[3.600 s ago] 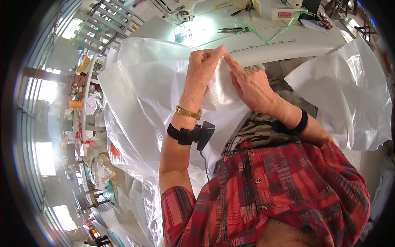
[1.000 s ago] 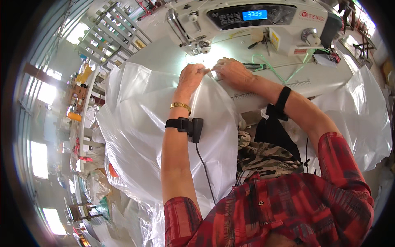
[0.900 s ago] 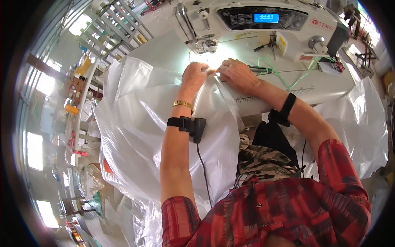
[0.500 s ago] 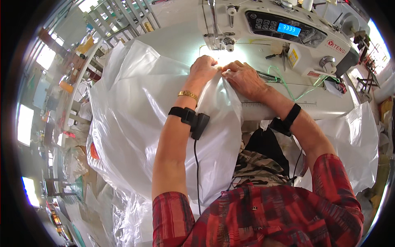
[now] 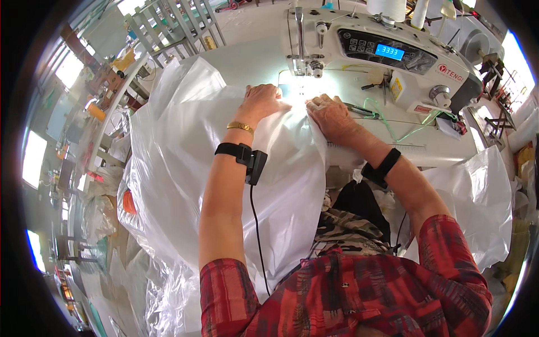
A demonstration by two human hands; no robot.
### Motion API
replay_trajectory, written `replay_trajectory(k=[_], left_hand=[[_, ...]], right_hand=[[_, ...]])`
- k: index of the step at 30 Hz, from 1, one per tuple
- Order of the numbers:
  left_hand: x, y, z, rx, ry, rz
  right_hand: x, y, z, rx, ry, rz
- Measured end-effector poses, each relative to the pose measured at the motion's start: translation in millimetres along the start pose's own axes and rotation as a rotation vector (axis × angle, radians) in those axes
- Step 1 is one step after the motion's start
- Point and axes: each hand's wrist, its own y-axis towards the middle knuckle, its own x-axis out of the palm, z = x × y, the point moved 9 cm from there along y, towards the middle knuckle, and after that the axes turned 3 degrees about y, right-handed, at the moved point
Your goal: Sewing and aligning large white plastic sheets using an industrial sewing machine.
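Grey slatted rack (image 5: 188,25) upper left; orange cylinder (image 5: 96,111) nearby.

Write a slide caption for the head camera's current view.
Left hand and right hand on a glossy white sheet, in front of a brightly lit sewing machine.

Looks like a sewing workshop to me: chunky sewing machine (image 5: 387,50) with a lit display at upper right, thread cones (image 5: 387,10) up top, white sheeting (image 5: 191,168) mid-frame, cluttered bench (image 5: 124,80) upper left.
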Motion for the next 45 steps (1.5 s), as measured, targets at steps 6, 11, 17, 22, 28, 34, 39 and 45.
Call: replay_trajectory(k=[6,11,17,22,28,34,39,45], left_hand=[[-24.9,-6.8,34.0,0.097,0.338,0.229],[-10.9,-36.5,71.8,0.080,0.112,0.219],[5.0,-64.0,72.5,0.108,-0.231,0.245],[12.4,-60.1,65.7,0.092,-0.147,0.235],[13.1,-54.4,61.7,0.060,-0.243,0.169],[15.5,-46.3,60.2,0.057,-0.222,0.142],[17.4,-41.9,62.9,0.090,-0.148,0.146],[17.5,-33.5,65.1,0.081,-0.142,0.136]], right_hand=[[3.8,2.3,0.9,0.115,0.067,-0.015],[9.7,7.1,4.9,0.121,0.015,-0.026],[9.4,9.1,12.3,0.133,0.089,-0.055],[11.6,10.5,15.4,0.141,0.150,-0.074],[13.2,11.4,19.3,0.151,0.174,-0.007],[18.5,17.7,26.1,0.183,0.208,-0.023],[16.4,18.0,26.0,0.141,0.278,-0.004],[22.9,18.7,36.0,0.179,0.255,-0.002]])
